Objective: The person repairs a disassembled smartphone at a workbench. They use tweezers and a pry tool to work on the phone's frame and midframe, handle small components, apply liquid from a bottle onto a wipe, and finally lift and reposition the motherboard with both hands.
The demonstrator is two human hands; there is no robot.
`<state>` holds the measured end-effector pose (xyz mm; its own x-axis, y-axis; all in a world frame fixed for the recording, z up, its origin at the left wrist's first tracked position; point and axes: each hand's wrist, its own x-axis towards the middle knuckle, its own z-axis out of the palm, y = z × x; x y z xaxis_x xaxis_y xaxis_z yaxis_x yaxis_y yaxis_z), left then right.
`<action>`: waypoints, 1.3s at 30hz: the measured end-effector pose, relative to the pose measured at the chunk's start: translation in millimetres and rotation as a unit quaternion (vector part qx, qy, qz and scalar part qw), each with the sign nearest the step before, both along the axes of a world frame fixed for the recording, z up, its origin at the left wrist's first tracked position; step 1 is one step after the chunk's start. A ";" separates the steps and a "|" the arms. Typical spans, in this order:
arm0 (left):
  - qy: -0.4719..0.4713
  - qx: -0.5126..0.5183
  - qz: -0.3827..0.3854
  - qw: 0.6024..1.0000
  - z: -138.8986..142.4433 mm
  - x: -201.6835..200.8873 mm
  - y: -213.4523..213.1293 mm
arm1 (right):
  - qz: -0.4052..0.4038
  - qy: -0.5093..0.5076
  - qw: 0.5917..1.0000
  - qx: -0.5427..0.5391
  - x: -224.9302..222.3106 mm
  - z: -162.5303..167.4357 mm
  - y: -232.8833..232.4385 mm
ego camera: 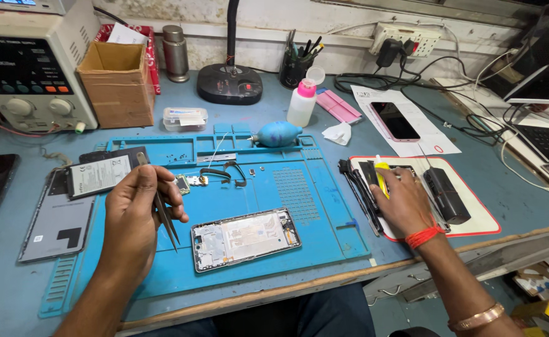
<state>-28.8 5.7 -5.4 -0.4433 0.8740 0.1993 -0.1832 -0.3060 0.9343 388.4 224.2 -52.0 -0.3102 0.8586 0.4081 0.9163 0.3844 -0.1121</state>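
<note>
An opened phone frame (pixel 245 238) lies on the blue repair mat (pixel 299 193), its insides facing up. My left hand (pixel 136 209) holds dark tweezers (pixel 164 215) just left of the frame, tips pointing down toward the mat. My right hand (pixel 404 200) rests on a white tool pad (pixel 480 218) to the right and grips a yellow-handled tool (pixel 381 176) among dark tools there. Small loose phone parts (pixel 193 181) and black cables (pixel 224 171) lie on the mat above the frame.
A phone battery (pixel 99 175) and grey back cover (pixel 59 224) lie at left. Behind are a power supply (pixel 28 68), cardboard box (pixel 117 81), blue air blower (pixel 276 134), white bottle (pixel 302 103), lamp base (pixel 229 84), pink phone (pixel 394 121) on paper, laptops (pixel 546 134) and cables.
</note>
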 end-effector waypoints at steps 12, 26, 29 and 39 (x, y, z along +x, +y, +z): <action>-0.003 0.003 -0.013 1.000 -2.7 6.9 2.7 | 0.138 0.094 0.986 -0.008 11.5 -34.9 30.5; -0.004 -0.004 -0.006 1.000 -5.7 1.8 0.6 | 0.165 0.114 0.979 -0.043 4.5 -14.6 23.2; -0.005 -0.008 -0.004 1.000 -6.4 1.6 0.9 | 0.143 0.104 0.984 -0.013 13.1 -6.2 21.5; -0.001 0.009 -0.018 1.000 -7.0 3.4 1.6 | 0.191 0.073 0.977 -0.058 17.7 -10.9 21.1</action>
